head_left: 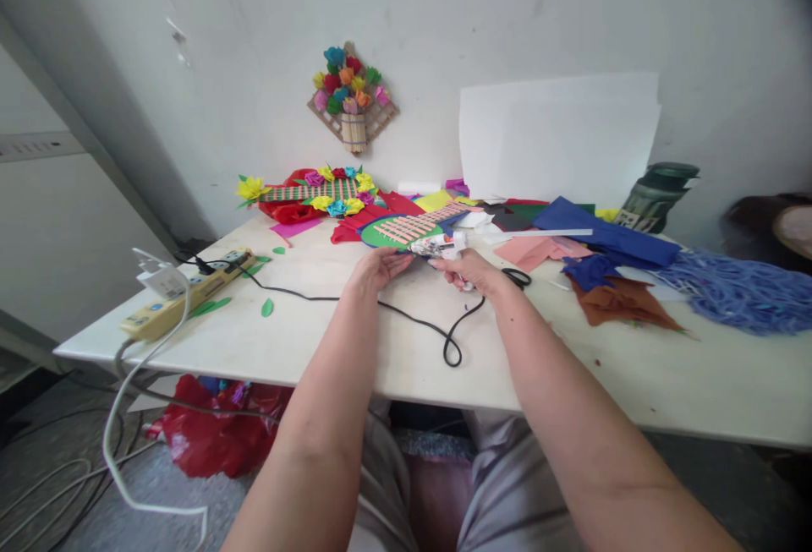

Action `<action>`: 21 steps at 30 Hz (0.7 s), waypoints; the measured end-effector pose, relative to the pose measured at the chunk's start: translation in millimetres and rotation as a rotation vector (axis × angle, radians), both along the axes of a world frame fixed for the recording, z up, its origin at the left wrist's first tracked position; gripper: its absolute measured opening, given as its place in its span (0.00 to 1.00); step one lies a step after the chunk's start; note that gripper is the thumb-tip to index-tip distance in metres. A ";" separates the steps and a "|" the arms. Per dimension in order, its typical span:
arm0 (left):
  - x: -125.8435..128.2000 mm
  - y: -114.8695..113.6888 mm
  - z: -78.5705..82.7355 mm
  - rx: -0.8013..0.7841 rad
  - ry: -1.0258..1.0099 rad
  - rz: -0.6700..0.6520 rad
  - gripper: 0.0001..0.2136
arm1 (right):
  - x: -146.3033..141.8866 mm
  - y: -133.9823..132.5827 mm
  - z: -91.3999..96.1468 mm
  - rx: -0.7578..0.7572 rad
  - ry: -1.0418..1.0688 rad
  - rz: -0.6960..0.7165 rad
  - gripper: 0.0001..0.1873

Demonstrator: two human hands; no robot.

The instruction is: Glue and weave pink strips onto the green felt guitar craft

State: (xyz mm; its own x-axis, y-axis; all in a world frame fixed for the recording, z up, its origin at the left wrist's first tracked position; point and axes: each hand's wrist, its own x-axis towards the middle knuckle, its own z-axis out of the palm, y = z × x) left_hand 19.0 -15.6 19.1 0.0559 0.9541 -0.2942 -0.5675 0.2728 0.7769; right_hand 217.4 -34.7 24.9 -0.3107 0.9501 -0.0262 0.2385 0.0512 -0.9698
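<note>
My right hand (pixel 468 270) is closed around a white hot glue gun (pixel 452 246), whose nozzle points left over a guitar-shaped craft piece (pixel 412 229). That piece has a round green face with a blue rim and pale sticks laid across it in a lattice. At its near left edge, my left hand (pixel 381 268) grips the rim; part of the fingers is hidden under it. A black cord (pixel 406 315) runs from the glue gun across the table to the left. Just right of my right hand lie the black handles of scissors (pixel 517 278).
A beige power strip (pixel 183 294) with plugs lies at left, near green paper leaves (pixel 267 308). Behind is a flower-trimmed craft guitar (pixel 310 190). At right are blue crepe paper (pixel 609 231), brown paper (pixel 622 298), blue shredded strands (pixel 748 290) and a green bottle (pixel 660 195).
</note>
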 end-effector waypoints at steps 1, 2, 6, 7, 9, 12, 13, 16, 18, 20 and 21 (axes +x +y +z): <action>0.2 0.0 0.3 -0.003 0.004 0.004 0.15 | 0.1 -0.1 0.1 0.000 0.000 0.000 0.16; 0.4 -0.2 0.6 -0.006 0.007 0.009 0.15 | 0.2 -0.2 0.2 0.000 0.001 -0.001 0.16; 0.8 -0.2 0.6 0.002 0.007 0.029 0.14 | 1.9 0.0 0.3 0.003 0.006 0.002 0.15; 0.8 0.0 0.2 0.011 0.009 0.029 0.14 | 2.4 0.0 0.5 0.001 0.007 0.004 0.15; 0.8 0.8 -1.0 0.031 0.021 0.030 0.13 | 3.3 -0.1 1.2 -0.006 0.008 0.004 0.15; 0.7 1.8 -2.7 0.047 0.039 0.036 0.13 | 4.1 -0.8 2.8 -0.021 0.007 -0.004 0.16; 0.7 2.0 -3.0 0.051 0.042 0.038 0.13 | 4.2 -1.2 3.3 -0.023 0.006 -0.007 0.16; 0.9 2.2 -3.2 0.052 0.044 0.042 0.12 | 4.9 -1.6 3.9 -0.020 0.016 0.002 0.16; 0.8 2.7 -3.2 0.040 0.041 0.052 0.11 | 5.7 -1.4 3.6 -0.018 0.025 0.007 0.16; 0.2 3.8 -3.3 0.022 0.047 0.069 0.09 | 6.8 -0.6 2.7 -0.022 0.031 0.009 0.16; -0.2 4.6 -3.4 0.013 0.053 0.075 0.08 | 7.5 -0.1 2.1 -0.026 0.033 0.007 0.16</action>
State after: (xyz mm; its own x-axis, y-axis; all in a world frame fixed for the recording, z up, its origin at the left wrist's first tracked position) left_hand 18.8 -11.0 15.7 -0.0318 0.9588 -0.2823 -0.5438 0.2204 0.8098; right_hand 224.9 -34.8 27.1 -0.3188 0.9470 -0.0403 0.2062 0.0277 -0.9781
